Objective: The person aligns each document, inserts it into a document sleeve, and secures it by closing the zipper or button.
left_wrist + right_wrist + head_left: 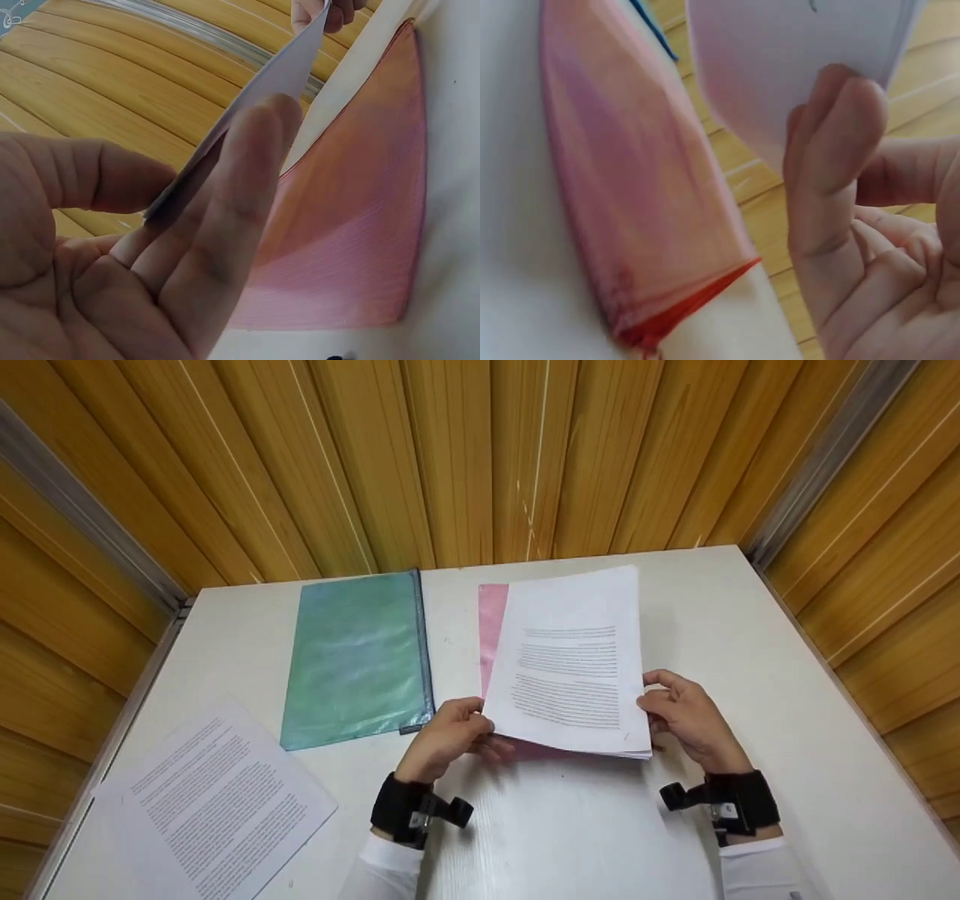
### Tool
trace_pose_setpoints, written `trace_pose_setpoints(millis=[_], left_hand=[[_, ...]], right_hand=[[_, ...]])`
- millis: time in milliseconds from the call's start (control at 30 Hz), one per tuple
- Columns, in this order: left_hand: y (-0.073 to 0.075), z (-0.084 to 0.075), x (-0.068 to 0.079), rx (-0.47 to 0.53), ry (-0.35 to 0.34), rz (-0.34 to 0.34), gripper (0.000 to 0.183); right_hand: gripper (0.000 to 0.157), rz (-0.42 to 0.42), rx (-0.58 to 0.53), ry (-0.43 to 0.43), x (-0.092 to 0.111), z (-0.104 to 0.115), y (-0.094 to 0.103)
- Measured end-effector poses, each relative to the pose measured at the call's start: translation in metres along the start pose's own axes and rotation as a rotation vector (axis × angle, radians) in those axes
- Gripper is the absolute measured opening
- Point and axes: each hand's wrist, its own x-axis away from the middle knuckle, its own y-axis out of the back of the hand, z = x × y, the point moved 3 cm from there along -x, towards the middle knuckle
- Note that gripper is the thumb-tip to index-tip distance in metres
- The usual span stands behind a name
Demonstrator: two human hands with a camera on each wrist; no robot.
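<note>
A stack of printed paper is held up above a pink zip folder, hiding most of it in the head view. My left hand pinches the stack's lower left corner between thumb and fingers. On the opposite side, my right hand grips the right edge near the bottom. In the left wrist view the sheets slant edge-on between thumb and fingers, apart from the pink folder lying on the table. From the right wrist, the paper's underside shows above the folder.
A green zip folder with a dark zip edge lies flat left of the pink one. Other printed sheets lie askew at the table's front left. Wood-patterned walls enclose the white table at the back and sides.
</note>
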Motion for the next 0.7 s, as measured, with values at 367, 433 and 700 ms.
trace_pose_setpoints(millis=[367, 433, 700], left_hand=[[0.009, -0.024, -0.001, -0.099, -0.053, -0.109, 0.024], [0.010, -0.029, -0.002, -0.090, -0.085, -0.138, 0.024], [0.008, -0.039, -0.001, 0.014, -0.273, -0.218, 0.025]], right_hand=[[0.036, -0.048, -0.079, 0.288, 0.022, 0.035, -0.008], [0.035, -0.035, -0.081, 0.313, 0.025, 0.037, -0.010], [0.034, 0.070, -0.079, 0.361, 0.033, 0.043, -0.012]])
